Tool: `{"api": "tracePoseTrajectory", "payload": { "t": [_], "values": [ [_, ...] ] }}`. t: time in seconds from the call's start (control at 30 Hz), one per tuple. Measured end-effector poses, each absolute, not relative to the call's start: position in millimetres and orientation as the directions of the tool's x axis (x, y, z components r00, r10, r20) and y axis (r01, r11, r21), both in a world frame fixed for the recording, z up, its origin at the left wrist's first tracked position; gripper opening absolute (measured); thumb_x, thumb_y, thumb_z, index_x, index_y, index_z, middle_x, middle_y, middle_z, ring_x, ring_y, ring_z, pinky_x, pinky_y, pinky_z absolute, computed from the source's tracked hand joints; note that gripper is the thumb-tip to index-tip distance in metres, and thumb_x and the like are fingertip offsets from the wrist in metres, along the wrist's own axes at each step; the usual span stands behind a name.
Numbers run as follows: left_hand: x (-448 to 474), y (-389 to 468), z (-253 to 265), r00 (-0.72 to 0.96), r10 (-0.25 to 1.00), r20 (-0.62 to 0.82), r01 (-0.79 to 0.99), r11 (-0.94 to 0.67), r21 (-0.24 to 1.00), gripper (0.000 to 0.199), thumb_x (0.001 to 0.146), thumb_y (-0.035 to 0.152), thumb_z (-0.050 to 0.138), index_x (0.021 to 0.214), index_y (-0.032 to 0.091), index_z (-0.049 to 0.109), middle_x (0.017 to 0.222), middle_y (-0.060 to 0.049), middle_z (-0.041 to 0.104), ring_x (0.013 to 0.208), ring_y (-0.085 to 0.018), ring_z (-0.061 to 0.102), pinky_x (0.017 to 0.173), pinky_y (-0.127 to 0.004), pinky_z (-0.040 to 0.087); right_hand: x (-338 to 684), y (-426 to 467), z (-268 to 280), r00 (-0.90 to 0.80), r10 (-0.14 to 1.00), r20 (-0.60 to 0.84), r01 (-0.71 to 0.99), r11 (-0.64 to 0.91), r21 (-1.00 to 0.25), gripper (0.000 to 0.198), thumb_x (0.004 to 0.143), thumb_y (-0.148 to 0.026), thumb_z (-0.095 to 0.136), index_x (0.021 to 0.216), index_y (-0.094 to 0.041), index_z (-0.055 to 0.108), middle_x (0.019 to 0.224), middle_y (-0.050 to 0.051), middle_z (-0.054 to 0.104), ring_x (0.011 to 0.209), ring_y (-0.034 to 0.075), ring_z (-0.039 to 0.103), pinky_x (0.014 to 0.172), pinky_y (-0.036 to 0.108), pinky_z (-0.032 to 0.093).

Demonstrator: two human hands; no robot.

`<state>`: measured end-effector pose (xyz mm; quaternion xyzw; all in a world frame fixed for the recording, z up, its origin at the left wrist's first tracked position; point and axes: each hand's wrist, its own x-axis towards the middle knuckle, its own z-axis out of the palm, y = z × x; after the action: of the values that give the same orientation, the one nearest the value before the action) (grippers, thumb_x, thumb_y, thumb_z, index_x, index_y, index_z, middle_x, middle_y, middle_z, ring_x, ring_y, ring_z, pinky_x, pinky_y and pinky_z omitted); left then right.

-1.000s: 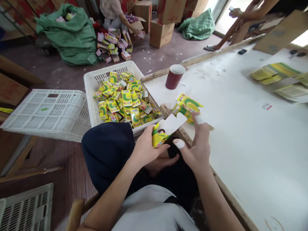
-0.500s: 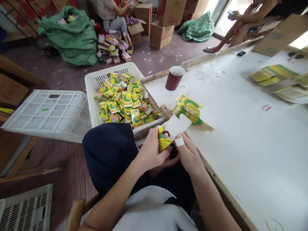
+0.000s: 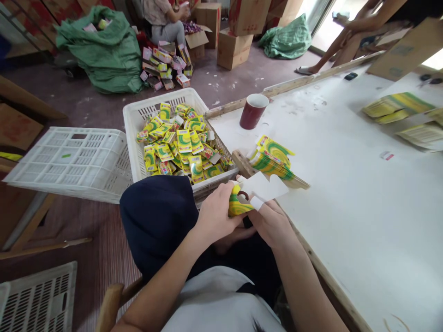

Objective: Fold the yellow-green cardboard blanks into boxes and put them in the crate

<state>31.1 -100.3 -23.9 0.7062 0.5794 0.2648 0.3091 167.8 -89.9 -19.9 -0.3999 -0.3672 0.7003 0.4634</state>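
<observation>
Between both hands, above my lap, is a small yellow and green cardboard box (image 3: 238, 206) with its white inner flaps spread out to the right. My left hand (image 3: 216, 210) is closed around its left side. On the right side, my right hand (image 3: 272, 221) pinches the box, with a white wrap on the thumb. A stack of flat yellow and green cartons (image 3: 273, 159) lies on the table just beyond the hands. Many folded yellow boxes (image 3: 183, 140) fill the white plastic crate (image 3: 129, 133) beside my knee.
A dark red mug (image 3: 254, 113) stands on the white table (image 3: 353, 221), with more flat cartons (image 3: 398, 108) at right. A second white crate (image 3: 69, 159) is at left. Behind are a green sack (image 3: 100, 55), cardboard boxes (image 3: 235, 48), a pile of small boxes, and two seated people.
The box has turned slightly in my hands, and its white flaps now reach further right. My right thumb has moved closer to the box's edge.
</observation>
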Motion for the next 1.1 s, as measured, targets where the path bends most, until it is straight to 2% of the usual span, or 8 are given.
{"api": "tracePoseTrajectory", "payload": {
  "t": [0.23,0.47,0.7,1.1],
  "values": [
    [31,-102,-27,0.202,0.979,0.023,0.705,-0.161,0.690,0.060,0.072,0.024,0.072,0.122,0.025,0.040,0.120,-0.008,0.060,0.113,-0.030,0.060,0.093,-0.043,0.050,161,-90,-20,-0.278,0.930,-0.240,-0.382,-0.336,-0.861,0.056,0.074,-0.046,0.067,0.126,-0.025,0.062,0.117,0.007,0.072,0.123,0.030,0.057,0.106,0.049,0.045],
    [33,-101,-26,0.223,0.975,0.020,0.698,-0.174,0.695,0.063,0.075,0.029,0.070,0.129,0.023,0.038,0.119,-0.009,0.058,0.111,-0.030,0.060,0.091,-0.043,0.051,160,-90,-22,-0.217,0.952,-0.216,-0.401,-0.289,-0.870,0.056,0.074,-0.053,0.069,0.123,-0.027,0.064,0.118,0.006,0.072,0.125,0.029,0.057,0.105,0.046,0.047],
    [34,-101,-25,0.247,0.968,0.040,0.669,-0.200,0.716,0.064,0.075,0.029,0.070,0.131,0.025,0.039,0.126,-0.009,0.055,0.115,-0.030,0.059,0.092,-0.043,0.051,161,-91,-19,-0.207,0.962,-0.180,-0.305,-0.238,-0.922,0.059,0.077,-0.063,0.063,0.122,-0.026,0.065,0.114,0.007,0.073,0.124,0.030,0.058,0.103,0.046,0.048],
    [34,-100,-21,0.267,0.964,-0.019,0.625,-0.158,0.765,0.075,0.071,0.027,0.074,0.136,0.025,0.037,0.134,-0.010,0.057,0.118,-0.032,0.060,0.093,-0.042,0.050,167,-93,-31,-0.213,0.959,-0.185,-0.343,-0.251,-0.905,0.054,0.077,-0.055,0.070,0.124,-0.028,0.064,0.120,0.006,0.071,0.130,0.029,0.052,0.109,0.049,0.042]
  ]
}}
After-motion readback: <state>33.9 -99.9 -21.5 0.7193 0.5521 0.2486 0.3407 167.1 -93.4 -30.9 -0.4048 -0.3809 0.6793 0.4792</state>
